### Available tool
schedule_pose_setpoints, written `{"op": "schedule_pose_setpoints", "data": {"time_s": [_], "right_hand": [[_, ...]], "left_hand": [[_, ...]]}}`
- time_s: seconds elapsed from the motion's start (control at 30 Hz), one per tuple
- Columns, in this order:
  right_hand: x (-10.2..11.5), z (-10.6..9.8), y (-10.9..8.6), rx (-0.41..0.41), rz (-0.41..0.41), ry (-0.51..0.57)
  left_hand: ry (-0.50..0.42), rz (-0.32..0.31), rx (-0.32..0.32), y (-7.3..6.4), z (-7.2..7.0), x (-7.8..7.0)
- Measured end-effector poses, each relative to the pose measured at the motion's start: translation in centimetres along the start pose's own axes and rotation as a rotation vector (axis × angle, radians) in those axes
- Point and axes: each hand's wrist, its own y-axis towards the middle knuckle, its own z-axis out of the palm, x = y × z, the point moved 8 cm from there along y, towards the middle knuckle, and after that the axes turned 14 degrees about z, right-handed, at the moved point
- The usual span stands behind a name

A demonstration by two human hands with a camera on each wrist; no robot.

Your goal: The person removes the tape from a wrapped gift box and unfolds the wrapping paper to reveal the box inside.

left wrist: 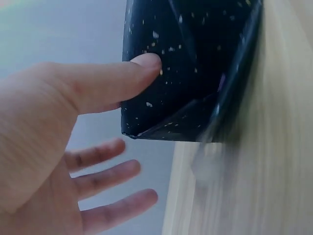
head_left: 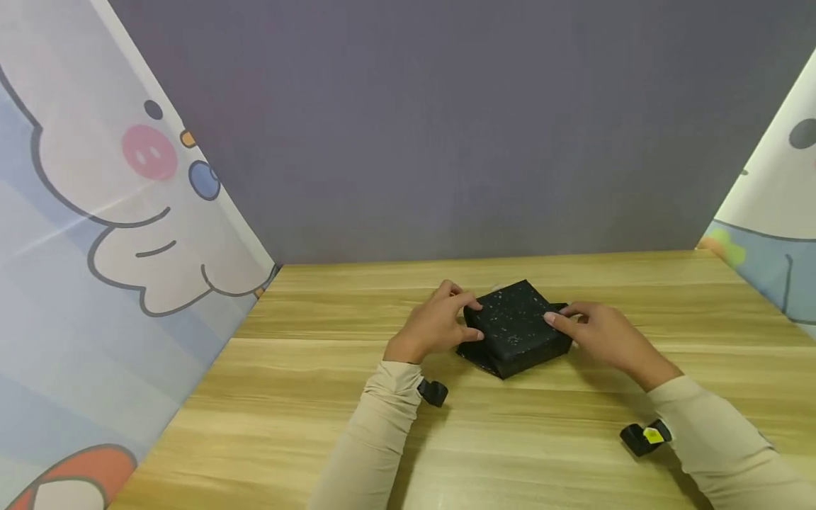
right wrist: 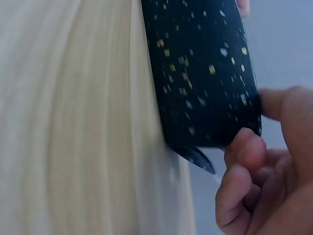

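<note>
A flat box wrapped in black speckled paper (head_left: pixel 516 322) lies on the wooden table, with folded paper flaps standing out at its left and right ends. My left hand (head_left: pixel 436 322) is at the left end, its thumb (left wrist: pixel 146 63) straight against the black paper. Three other left fingers (left wrist: pixel 110 181) stretch loosely past the box, and the index finger is mostly hidden in that view. At the other end, my right hand (head_left: pixel 602 336) pinches the box's edge, thumb on top and curled fingers (right wrist: pixel 242 152) at the end. A pointed flap (right wrist: pixel 198 159) sticks out below the box there.
The wood-grain table (head_left: pixel 274 411) runs back to a plain grey panel (head_left: pixel 459 127). Cartoon-printed sheets (head_left: pixel 83 234) hang at both sides. Each wrist wears a small black camera (head_left: pixel 433 392). Something small and pale (head_left: pixel 497 287) shows just behind the box.
</note>
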Motion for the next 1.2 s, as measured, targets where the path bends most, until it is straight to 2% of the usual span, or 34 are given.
{"op": "schedule_pose_setpoints", "data": {"time_s": [0.2, 0.33, 0.4, 0.5, 0.67, 0.83, 0.97, 1.13, 1.2], "right_hand": [[-1.7, -0.5, 0.6, -0.056, 0.085, 0.124], [-0.9, -0.7, 0.5, -0.114, 0.047, 0.165], [-0.6, -0.6, 0.4, -0.115, 0.036, 0.182], [-0.3, -0.2, 0.2, -0.053, 0.032, 0.252], [0.6, 1.1, -0.1, 0.114, 0.007, 0.370], [1.8, 1.7, -0.3, 0.152, -0.060, 0.356], [1.7, 1.7, -0.5, 0.093, -0.042, 0.349], [1.5, 0.7, -0.9, -0.119, -0.048, 0.256], [1.7, 0.4, -0.9, -0.166, -0.065, 0.228]], "left_hand": [[0.110, 0.066, -0.016, 0.7, -0.2, -1.4], [0.175, 0.075, -0.022, 0.6, -0.6, -1.8], [0.188, 0.084, -0.012, 0.7, -0.7, -2.0], [0.196, 0.098, 0.010, 0.7, -0.7, -2.5], [0.200, 0.118, 0.067, 0.7, -0.8, -3.7], [0.260, 0.113, 0.114, 0.4, -0.9, -4.7], [0.310, 0.108, 0.173, 0.2, -0.3, -5.7], [0.316, 0.093, 0.197, 0.5, 0.5, -7.1], [0.329, 0.080, 0.195, 0.7, 0.5, -7.5]]}}
